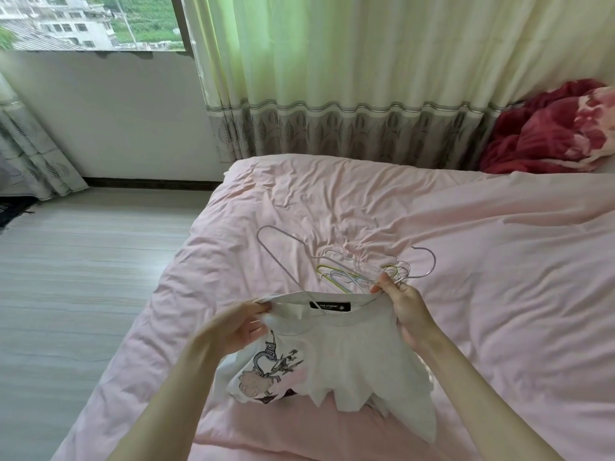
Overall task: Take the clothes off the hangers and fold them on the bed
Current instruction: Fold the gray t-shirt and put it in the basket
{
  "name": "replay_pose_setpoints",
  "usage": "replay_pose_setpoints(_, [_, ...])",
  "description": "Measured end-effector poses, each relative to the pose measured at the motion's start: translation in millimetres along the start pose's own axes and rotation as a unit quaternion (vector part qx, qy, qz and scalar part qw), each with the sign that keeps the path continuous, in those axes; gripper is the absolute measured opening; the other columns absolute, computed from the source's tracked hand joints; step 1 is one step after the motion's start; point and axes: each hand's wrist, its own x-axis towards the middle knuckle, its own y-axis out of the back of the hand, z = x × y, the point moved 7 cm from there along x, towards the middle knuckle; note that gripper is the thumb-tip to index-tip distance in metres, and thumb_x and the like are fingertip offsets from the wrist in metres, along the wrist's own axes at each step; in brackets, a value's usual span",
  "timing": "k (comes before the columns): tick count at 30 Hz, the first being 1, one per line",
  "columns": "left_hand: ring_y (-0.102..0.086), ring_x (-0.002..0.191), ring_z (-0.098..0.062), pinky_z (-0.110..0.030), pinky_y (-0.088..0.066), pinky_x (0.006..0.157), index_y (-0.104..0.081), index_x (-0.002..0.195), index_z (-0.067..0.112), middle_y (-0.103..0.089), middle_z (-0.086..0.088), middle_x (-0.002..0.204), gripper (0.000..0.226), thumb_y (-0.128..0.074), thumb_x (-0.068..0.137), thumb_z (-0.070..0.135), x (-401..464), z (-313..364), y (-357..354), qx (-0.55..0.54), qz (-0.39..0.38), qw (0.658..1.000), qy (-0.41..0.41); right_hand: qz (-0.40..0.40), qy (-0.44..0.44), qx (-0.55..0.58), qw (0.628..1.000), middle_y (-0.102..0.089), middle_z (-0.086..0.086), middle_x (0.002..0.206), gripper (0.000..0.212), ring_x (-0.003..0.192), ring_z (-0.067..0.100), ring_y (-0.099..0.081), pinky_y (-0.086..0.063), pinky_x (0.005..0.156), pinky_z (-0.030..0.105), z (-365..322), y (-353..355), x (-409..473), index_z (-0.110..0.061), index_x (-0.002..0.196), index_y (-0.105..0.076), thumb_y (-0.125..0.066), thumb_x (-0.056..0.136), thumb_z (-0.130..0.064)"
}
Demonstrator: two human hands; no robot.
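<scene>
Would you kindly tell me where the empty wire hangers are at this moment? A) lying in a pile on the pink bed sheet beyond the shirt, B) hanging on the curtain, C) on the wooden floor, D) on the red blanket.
A: the wire hangers lie bunched on the pink bed sheet, just past the white shirt that the left hand and right hand hold up by its collar.

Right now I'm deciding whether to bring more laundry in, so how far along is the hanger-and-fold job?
Done: a bunch of bare hangers lies on the pink bed, so those clothes seem to be off, though no folded pile is in view. In hand: the left hand and right hand hold a white printed shirt up by its neckline. Left: laying it down and folding it.
</scene>
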Motion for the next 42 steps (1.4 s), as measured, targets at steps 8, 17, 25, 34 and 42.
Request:
replay_pose_setpoints(8, [-0.057, 0.077, -0.018, -0.029, -0.046, 0.069, -0.063, 0.098, 0.015, -0.063, -0.008, 0.085, 0.021, -0.049, 0.088, 0.003, 10, 16, -26, 0.286, 0.083, 0.951, -0.082, 0.014, 0.108, -0.191, 0.975, -0.073, 0.004, 0.083, 0.044, 0.083, 0.024, -0.064, -0.046, 0.083, 0.03, -44, -32, 5, -0.022, 0.061, -0.069, -0.047, 0.097, -0.035])
replay_pose_setpoints(17, [-0.049, 0.067, -0.008, -0.011, -0.031, 0.05, -0.062, 0.096, 0.021, -0.062, -0.002, 0.091, 0.037, -0.038, 0.084, -0.004, 3, 47, -52, 0.466, 0.095, 0.852, -0.22, 0.024, 0.126, -0.098, 0.987, -0.065, -0.005, 0.062, 0.045, 0.056, 0.008, -0.055, -0.04, 0.055, 0.01, -89, -54, 19, -0.012, 0.064, -0.065, -0.044, 0.1, -0.029])
replay_pose_setpoints(25, [-0.051, 0.074, -0.014, -0.021, -0.036, 0.061, -0.066, 0.089, 0.013, -0.065, -0.012, 0.091, 0.025, -0.048, 0.082, -0.004, -22, 108, -36, 0.311, 0.196, 0.871, -0.325, 0.05, 0.138, -0.094, 0.985, -0.074, 0.009, 0.09, 0.043, 0.092, 0.047, -0.055, -0.044, 0.084, 0.049, -135, -44, 28, -0.011, 0.069, -0.058, -0.036, 0.101, -0.03])
replay_pose_setpoints(34, [-0.054, 0.076, -0.015, -0.021, -0.037, 0.059, -0.066, 0.082, 0.021, -0.066, -0.004, 0.087, 0.031, -0.045, 0.081, -0.002, -14, 98, -64, 0.402, 0.134, 0.854, -0.302, 0.026, 0.097, 0.226, 0.969, -0.043, -0.005, 0.052, 0.034, 0.051, 0.01, -0.036, -0.028, 0.045, 0.02, -163, -36, 44, -0.012, 0.075, -0.051, -0.036, 0.103, -0.024])
replay_pose_setpoints(42, [-0.052, 0.076, -0.016, -0.022, -0.037, 0.057, -0.063, 0.086, 0.014, -0.06, -0.001, 0.078, 0.02, -0.052, 0.081, -0.002, -8, 88, -31, 0.351, 0.231, 0.855, -0.304, 0.14, 0.16, -0.056, 0.976, -0.044, -0.002, 0.061, 0.036, 0.05, 0.006, -0.043, -0.036, 0.048, 0.014, -148, 2, 62, -0.016, 0.072, -0.052, -0.037, 0.102, -0.027])
